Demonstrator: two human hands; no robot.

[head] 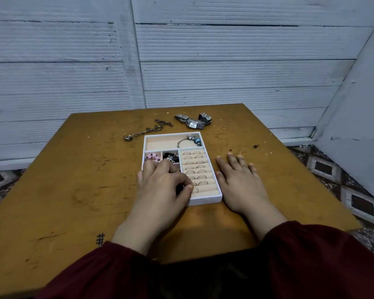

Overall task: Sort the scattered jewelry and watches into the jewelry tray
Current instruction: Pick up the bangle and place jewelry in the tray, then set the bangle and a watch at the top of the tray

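Table (73, 169) under jewelry tray (205, 200) bears "#" mark (100, 239).

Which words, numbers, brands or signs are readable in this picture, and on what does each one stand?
"#": a dark hash sign drawn on the brown wooden table, near its front edge.
Silver square-faced wristwatch: anything on its dial is too small to read.
No other text is visible.

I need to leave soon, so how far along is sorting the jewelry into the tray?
Done: rings sit in rows in the tray, a charm bracelet and pink beads in other compartments. In hand: the left hand curls over its near left part; what it holds is hidden. The right hand lies flat beside it. Remaining: chain, watches and a gold ring on the table.
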